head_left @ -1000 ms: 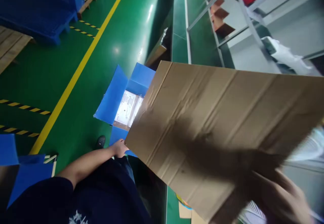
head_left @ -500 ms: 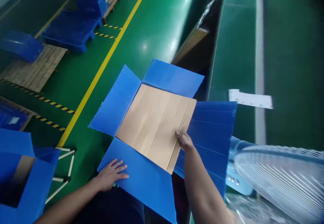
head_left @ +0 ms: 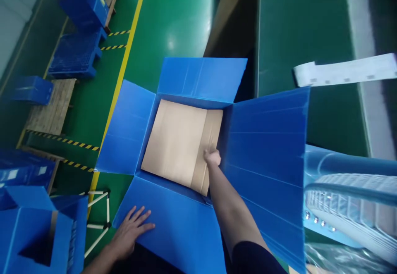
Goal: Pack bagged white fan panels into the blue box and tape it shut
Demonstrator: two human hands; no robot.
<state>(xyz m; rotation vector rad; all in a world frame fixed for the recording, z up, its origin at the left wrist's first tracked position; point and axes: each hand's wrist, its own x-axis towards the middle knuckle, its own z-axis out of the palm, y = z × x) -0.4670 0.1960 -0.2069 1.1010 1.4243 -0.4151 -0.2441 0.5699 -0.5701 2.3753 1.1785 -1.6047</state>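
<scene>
A blue box (head_left: 226,131) with its flaps folded outward is in front of me. Inside its walls, below the rim, a brown cardboard sheet (head_left: 176,141) lies slightly askew, creased along its right side. My right hand (head_left: 212,157) is closed at the sheet's right edge, thumb on top; the fingers underneath are hidden. Fingers spread, my left hand (head_left: 132,228) rests flat on the near blue flap (head_left: 176,220). The right flap (head_left: 266,150) stands out beside my right forearm.
At lower left is another open blue box (head_left: 31,232), near a white tube frame (head_left: 108,210). A fan (head_left: 350,199) stands at the right, by a green surface (head_left: 304,30) bearing a white strip (head_left: 347,70). Pallets (head_left: 51,108) line the far left beyond a yellow floor line (head_left: 124,63).
My right hand has moved down with the cardboard sheet, which has gone from rim level to inside the box. My left hand stays on the near flap. The view has shifted.
</scene>
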